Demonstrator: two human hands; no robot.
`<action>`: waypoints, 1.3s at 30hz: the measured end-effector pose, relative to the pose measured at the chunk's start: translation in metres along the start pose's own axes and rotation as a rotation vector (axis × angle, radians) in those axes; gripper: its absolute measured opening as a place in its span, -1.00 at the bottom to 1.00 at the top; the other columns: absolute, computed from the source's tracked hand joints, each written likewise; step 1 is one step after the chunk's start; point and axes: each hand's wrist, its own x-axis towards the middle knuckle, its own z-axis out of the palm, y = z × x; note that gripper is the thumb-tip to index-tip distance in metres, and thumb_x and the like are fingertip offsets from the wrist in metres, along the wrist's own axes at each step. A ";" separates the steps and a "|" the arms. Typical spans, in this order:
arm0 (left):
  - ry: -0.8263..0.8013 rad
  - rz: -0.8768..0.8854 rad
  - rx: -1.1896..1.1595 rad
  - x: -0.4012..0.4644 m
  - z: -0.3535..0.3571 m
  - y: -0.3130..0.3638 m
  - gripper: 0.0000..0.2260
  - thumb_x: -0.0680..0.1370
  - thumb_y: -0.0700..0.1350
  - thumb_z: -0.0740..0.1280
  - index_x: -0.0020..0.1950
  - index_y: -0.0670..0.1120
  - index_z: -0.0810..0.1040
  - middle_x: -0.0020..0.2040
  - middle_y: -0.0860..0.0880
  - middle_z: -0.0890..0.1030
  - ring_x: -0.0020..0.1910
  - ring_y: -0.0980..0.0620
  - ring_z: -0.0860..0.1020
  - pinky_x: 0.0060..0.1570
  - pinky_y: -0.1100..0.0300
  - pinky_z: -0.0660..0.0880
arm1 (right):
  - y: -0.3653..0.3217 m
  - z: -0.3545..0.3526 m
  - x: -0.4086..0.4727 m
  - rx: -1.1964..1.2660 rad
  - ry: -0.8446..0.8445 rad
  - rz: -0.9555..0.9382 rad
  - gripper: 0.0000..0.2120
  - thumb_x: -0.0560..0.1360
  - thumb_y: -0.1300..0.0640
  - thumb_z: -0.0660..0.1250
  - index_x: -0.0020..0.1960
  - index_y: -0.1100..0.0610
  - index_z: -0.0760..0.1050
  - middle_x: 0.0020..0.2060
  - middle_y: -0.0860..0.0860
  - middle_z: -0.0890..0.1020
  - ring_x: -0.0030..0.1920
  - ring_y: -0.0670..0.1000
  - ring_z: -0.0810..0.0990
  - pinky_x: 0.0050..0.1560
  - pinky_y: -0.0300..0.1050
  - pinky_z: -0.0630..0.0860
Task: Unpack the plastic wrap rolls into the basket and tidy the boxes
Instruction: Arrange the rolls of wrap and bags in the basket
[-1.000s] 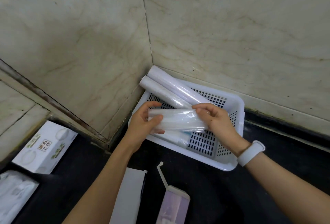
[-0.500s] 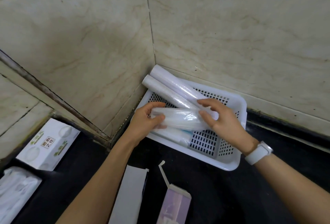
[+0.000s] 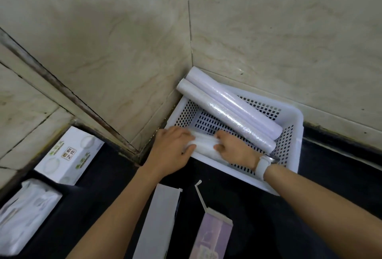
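Both hands hold one plastic wrap roll [image 3: 203, 144] low along the near wall of the white perforated basket [image 3: 289, 118], which sits in the far corner where two marble walls meet. The left hand [image 3: 171, 151] curls its fingers over the roll's left end; the right hand [image 3: 235, 149], with a white wristband [image 3: 262, 164], grasps it further right, fingers bent around it. Two longer rolls [image 3: 227, 112] lie side by side, slanted, their far-left ends propped over the basket's rim. On the dark counter near the person lie a white opened box [image 3: 159, 221] and a purple opened box [image 3: 213, 236] with its flap raised. At the left sit a white printed carton [image 3: 68, 155] and a plastic-wrapped packet [image 3: 24, 215].
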 end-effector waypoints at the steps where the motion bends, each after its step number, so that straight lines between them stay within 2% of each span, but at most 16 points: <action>1: -0.080 0.040 0.070 0.000 0.002 0.001 -0.73 0.57 0.00 0.12 0.11 -0.02 0.57 0.14 0.02 0.57 0.16 0.03 0.45 0.17 0.14 0.15 | 0.002 0.004 0.002 -0.063 0.018 -0.017 -0.80 0.55 0.20 0.13 0.16 0.21 0.32 0.01 0.14 0.46 -0.15 0.02 0.43 -0.02 0.01 0.45; 5: -0.385 0.034 0.185 0.013 0.000 0.008 -0.56 0.60 0.08 -0.09 -0.01 -0.04 0.55 0.02 -0.03 0.61 0.00 0.00 0.48 0.17 0.07 0.18 | 0.010 0.013 0.001 -0.156 0.121 -0.089 -0.52 0.54 0.13 0.17 0.42 0.14 0.12 0.19 0.14 0.35 0.08 0.10 0.44 0.13 0.00 0.42; 8: -0.565 -0.008 0.216 0.026 -0.001 0.010 -0.50 0.60 0.09 -0.16 0.21 -0.09 0.47 0.23 -0.12 0.53 0.22 -0.03 0.42 0.27 0.02 0.14 | 0.016 0.009 -0.003 -0.350 0.198 -0.240 -0.46 0.50 0.11 0.21 0.42 0.00 0.09 0.20 0.11 0.35 0.13 0.11 0.41 0.11 -0.01 0.41; 10: -0.708 -0.074 0.223 0.036 0.001 0.007 -0.47 0.59 0.11 -0.19 0.41 -0.12 0.27 0.44 -0.15 0.32 0.40 -0.03 0.26 0.37 0.01 0.05 | 0.020 0.003 -0.005 -0.476 0.140 -0.350 -0.52 0.52 0.11 0.18 0.41 0.01 0.17 0.36 0.12 0.28 0.31 0.13 0.31 0.26 0.06 0.37; 12: -0.823 -0.152 0.234 0.044 0.002 0.006 -0.43 0.58 0.17 -0.21 0.50 -0.08 0.06 0.54 -0.12 0.11 0.50 -0.04 0.08 0.44 0.02 -0.05 | 0.027 0.001 -0.006 -0.568 0.016 -0.418 -0.55 0.57 0.07 0.10 0.45 0.05 0.15 0.50 0.07 0.10 0.49 0.09 0.06 0.47 0.08 0.13; 15: -0.916 -0.243 0.266 0.052 0.005 0.011 -0.42 0.57 0.21 -0.18 0.52 -0.04 -0.07 0.55 -0.10 -0.03 0.53 -0.05 -0.05 0.46 0.05 -0.16 | 0.037 0.002 -0.005 -0.721 -0.165 -0.424 -0.49 0.61 -0.04 -0.07 0.50 0.02 -0.13 0.52 -0.05 -0.17 0.47 -0.03 -0.32 0.47 -0.07 -0.29; 18: -0.944 -0.278 0.299 0.057 0.006 0.018 -0.44 0.57 0.15 -0.11 0.52 -0.04 -0.12 0.55 -0.11 -0.07 0.53 -0.06 -0.09 0.47 0.08 -0.18 | 0.039 0.001 -0.002 -0.813 -0.232 -0.369 -0.48 0.61 -0.06 -0.13 0.48 0.00 -0.27 0.50 -0.08 -0.23 0.45 -0.05 -0.36 0.44 -0.07 -0.35; 21: -0.949 -0.288 0.281 0.060 0.007 0.018 -0.44 0.57 0.11 -0.08 0.52 -0.05 -0.12 0.56 -0.10 -0.07 0.52 -0.03 -0.07 0.47 0.06 -0.17 | 0.037 0.001 -0.002 -0.837 -0.212 -0.354 -0.47 0.61 -0.05 -0.14 0.48 0.02 -0.29 0.51 -0.05 -0.23 0.47 -0.03 -0.33 0.42 -0.09 -0.38; 23: -0.870 -0.200 0.266 0.056 0.005 0.017 -0.50 0.58 0.08 -0.08 0.49 -0.08 0.11 0.53 -0.10 0.12 0.48 -0.03 0.12 0.45 0.01 -0.04 | 0.034 -0.002 -0.003 -0.770 -0.198 -0.367 -0.48 0.61 -0.04 -0.13 0.49 0.04 -0.24 0.51 -0.03 -0.20 0.47 -0.05 -0.32 0.40 -0.13 -0.38; 25: -0.659 -0.121 0.176 0.043 0.001 0.015 -0.58 0.59 0.01 -0.04 0.27 -0.13 0.45 0.33 -0.13 0.45 0.28 -0.07 0.41 0.36 0.03 0.17 | 0.031 -0.009 -0.007 -0.645 -0.177 -0.391 -0.51 0.62 0.01 -0.09 0.50 0.05 -0.13 0.52 0.01 -0.15 0.48 -0.05 -0.27 0.41 -0.20 -0.33; 26: -0.537 -0.097 0.126 0.035 0.000 0.013 -0.63 0.59 -0.02 -0.01 0.13 -0.14 0.53 0.19 -0.12 0.55 0.16 -0.07 0.49 0.31 0.04 0.23 | 0.029 -0.012 -0.010 -0.581 -0.153 -0.400 -0.53 0.62 0.05 -0.06 0.50 0.06 -0.06 0.52 0.02 -0.10 0.49 -0.04 -0.22 0.42 -0.23 -0.30; 28: -0.343 -0.045 0.069 0.022 0.000 0.009 -0.67 0.59 -0.07 0.05 0.03 -0.15 0.58 0.17 -0.11 0.59 0.12 -0.05 0.52 0.30 0.04 0.28 | 0.023 -0.014 -0.015 -0.474 -0.090 -0.408 -0.56 0.61 0.15 -0.01 0.48 0.08 0.07 0.52 0.03 -0.02 0.51 -0.04 -0.12 0.40 -0.31 -0.24; 31: -0.138 0.013 0.011 0.009 0.004 0.008 -0.70 0.59 -0.11 0.10 0.16 -0.14 0.56 0.29 -0.08 0.52 0.26 -0.03 0.46 0.33 0.04 0.27 | 0.010 -0.012 -0.020 -0.322 0.006 -0.356 -0.58 0.59 0.22 0.03 0.44 0.11 0.19 0.50 0.04 0.13 0.50 -0.05 0.03 0.37 -0.40 -0.19; 34: 0.027 -0.051 -0.057 0.003 0.000 0.015 -0.71 0.58 -0.14 0.14 0.25 -0.13 0.50 0.35 -0.05 0.46 0.35 0.01 0.37 0.42 0.01 0.15 | -0.005 -0.010 -0.023 -0.193 0.002 -0.273 -0.60 0.60 0.21 0.04 0.43 0.17 0.22 0.48 0.08 0.22 0.49 -0.02 0.11 0.37 -0.38 -0.13; 37: 0.181 -0.134 -0.164 -0.014 -0.007 0.022 -0.73 0.56 -0.20 0.19 0.22 -0.15 0.52 0.30 -0.09 0.51 0.29 -0.02 0.43 0.37 -0.04 0.27 | -0.018 -0.009 -0.029 -0.112 0.017 -0.244 -0.60 0.60 0.18 0.06 0.42 0.20 0.23 0.47 0.10 0.22 0.48 0.00 0.14 0.36 -0.38 -0.11; 39: 0.290 -0.214 -0.267 -0.035 -0.010 0.027 -0.75 0.54 -0.25 0.23 0.20 -0.17 0.54 0.24 -0.13 0.54 0.24 -0.05 0.48 0.33 -0.05 0.34 | -0.028 -0.007 -0.039 -0.017 0.114 -0.223 -0.61 0.59 0.19 0.08 0.41 0.20 0.26 0.46 0.10 0.24 0.46 0.01 0.17 0.38 -0.35 -0.07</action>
